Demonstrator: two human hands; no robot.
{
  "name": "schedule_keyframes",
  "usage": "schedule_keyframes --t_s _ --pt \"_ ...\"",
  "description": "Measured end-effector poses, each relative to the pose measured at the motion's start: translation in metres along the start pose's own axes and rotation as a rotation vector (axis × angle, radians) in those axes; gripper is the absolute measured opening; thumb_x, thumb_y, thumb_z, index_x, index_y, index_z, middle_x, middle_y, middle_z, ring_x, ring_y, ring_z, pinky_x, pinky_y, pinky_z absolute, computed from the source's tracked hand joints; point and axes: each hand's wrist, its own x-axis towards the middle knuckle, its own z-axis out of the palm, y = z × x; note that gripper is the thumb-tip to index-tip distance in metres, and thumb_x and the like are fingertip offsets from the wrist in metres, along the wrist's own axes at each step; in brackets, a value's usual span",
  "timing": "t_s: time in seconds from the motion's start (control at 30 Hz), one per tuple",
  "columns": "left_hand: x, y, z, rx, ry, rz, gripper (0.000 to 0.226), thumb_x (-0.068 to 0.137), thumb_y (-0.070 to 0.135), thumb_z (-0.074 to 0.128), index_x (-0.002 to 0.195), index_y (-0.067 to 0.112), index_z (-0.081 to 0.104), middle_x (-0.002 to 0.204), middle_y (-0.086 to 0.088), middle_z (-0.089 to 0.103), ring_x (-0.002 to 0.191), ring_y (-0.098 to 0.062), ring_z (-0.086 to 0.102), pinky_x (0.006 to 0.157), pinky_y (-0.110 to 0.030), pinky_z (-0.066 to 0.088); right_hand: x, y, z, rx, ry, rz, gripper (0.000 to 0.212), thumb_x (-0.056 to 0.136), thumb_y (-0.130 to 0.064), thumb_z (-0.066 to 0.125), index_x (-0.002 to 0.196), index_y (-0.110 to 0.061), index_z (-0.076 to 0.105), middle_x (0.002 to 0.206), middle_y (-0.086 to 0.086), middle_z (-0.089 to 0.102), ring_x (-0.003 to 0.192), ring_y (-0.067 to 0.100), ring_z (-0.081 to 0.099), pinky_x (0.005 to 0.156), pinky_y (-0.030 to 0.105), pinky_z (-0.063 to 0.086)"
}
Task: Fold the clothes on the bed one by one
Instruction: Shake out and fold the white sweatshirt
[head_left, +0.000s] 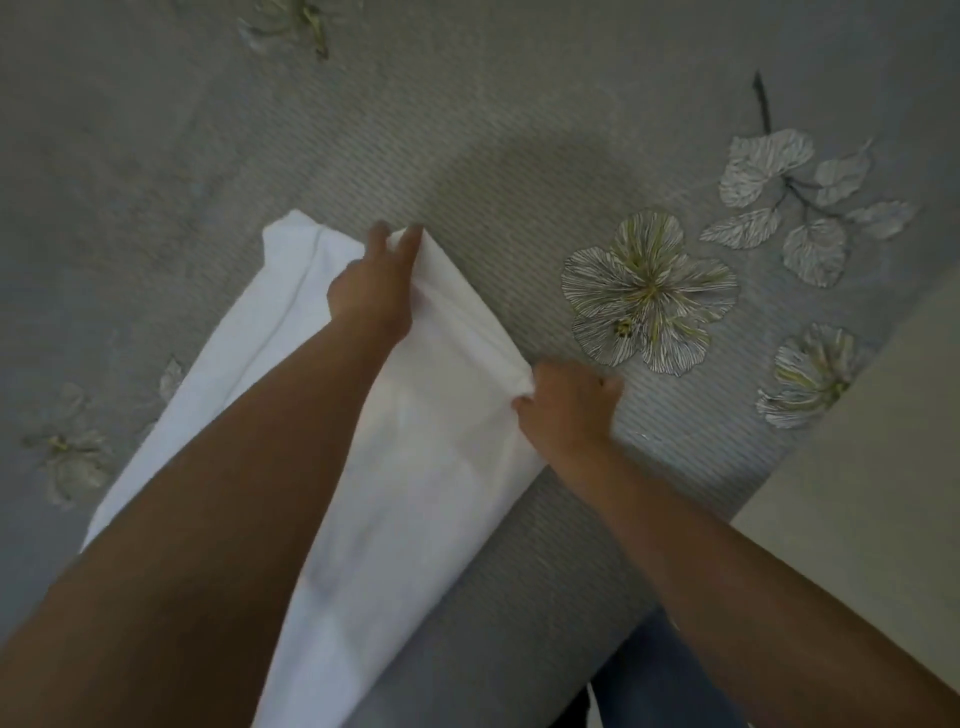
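A white garment lies as a long folded strip on the grey bed, running from the lower middle of the view up to the left of centre. My left hand pinches its far right edge near the top. My right hand grips the same right edge lower down, where the cloth bunches at the fingers. The left forearm covers much of the strip's middle.
The grey bedspread carries printed flowers and leaves at the right. The bed's edge runs diagonally at the lower right, with pale floor beyond it. Blue trousers show at the bottom.
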Motion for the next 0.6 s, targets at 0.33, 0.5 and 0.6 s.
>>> schedule_keyframes --t_s 0.33,0.5,0.6 --pt "0.021 0.017 -0.029 -0.220 0.209 0.020 0.036 0.089 0.004 0.046 0.124 0.000 0.052 0.124 -0.023 0.054 0.118 -0.033 0.048 0.097 -0.037 0.036 0.016 0.046 -0.047 -0.125 0.200 -0.184 0.019 0.083 -0.008 0.053 0.102 -0.011 0.053 0.104 0.007 0.058 0.099 0.026 0.050 0.079 0.034 0.020" --pt "-0.012 0.023 -0.066 -0.388 0.575 0.220 0.033 0.087 -0.001 0.049 0.120 -0.002 0.055 0.114 -0.026 0.054 0.108 -0.036 0.050 0.085 -0.027 0.031 0.030 0.049 -0.118 -0.145 0.590 -0.252 0.022 0.073 0.005 0.048 0.093 -0.001 0.058 0.093 0.016 0.060 0.085 0.031 0.055 0.072 0.033 0.017" --pt "-0.049 -0.012 -0.076 -0.469 0.605 0.253 0.034 0.082 -0.003 0.058 0.115 -0.006 0.058 0.108 -0.029 0.058 0.104 -0.037 0.053 0.077 -0.023 0.031 0.003 0.018 -0.139 -0.147 0.694 -0.388 0.022 0.056 0.006 0.055 0.076 0.001 0.063 0.073 0.016 0.061 0.065 0.031 0.059 0.067 0.034 0.019"
